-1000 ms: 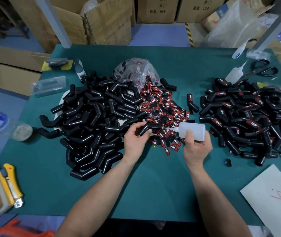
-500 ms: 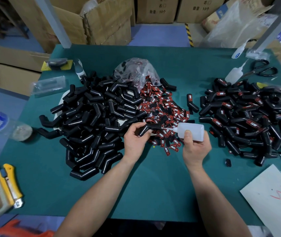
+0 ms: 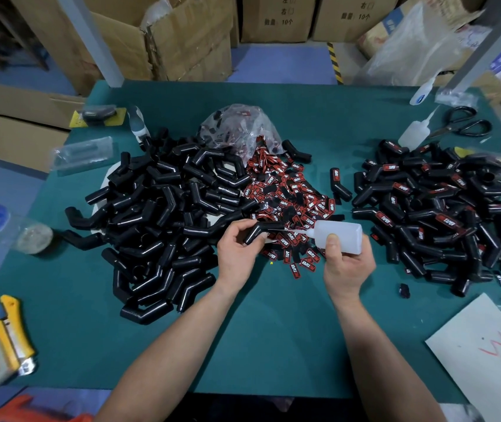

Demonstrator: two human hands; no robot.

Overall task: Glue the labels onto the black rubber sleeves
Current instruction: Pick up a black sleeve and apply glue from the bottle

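Head view looks down on a green table (image 3: 273, 330) heaped with parts. The left hand (image 3: 237, 254) pinches one bent black sleeve (image 3: 263, 231) by its lower leg, with the upper leg held out over the pile of red-and-black labels (image 3: 289, 202). The right hand (image 3: 346, 263) is wrapped around a translucent glue bottle (image 3: 339, 236), thumb on its side, with the nozzle tip meeting the sleeve's upper leg.

The sleeve looks light and rubbery, likely to give a little under the fingers and not slippery, so I'd say a grip below the elbow suits it: that keeps skin off the glued face. The labels seem thin, floppy and tiny; they'd best be picked up by the edges, one at a time, since they lie overlapped. The bottle is soft-walled, so a gentle squeeze should do.

Bare sleeves (image 3: 164, 214) are heaped on the left, labelled ones (image 3: 438, 214) on the right.
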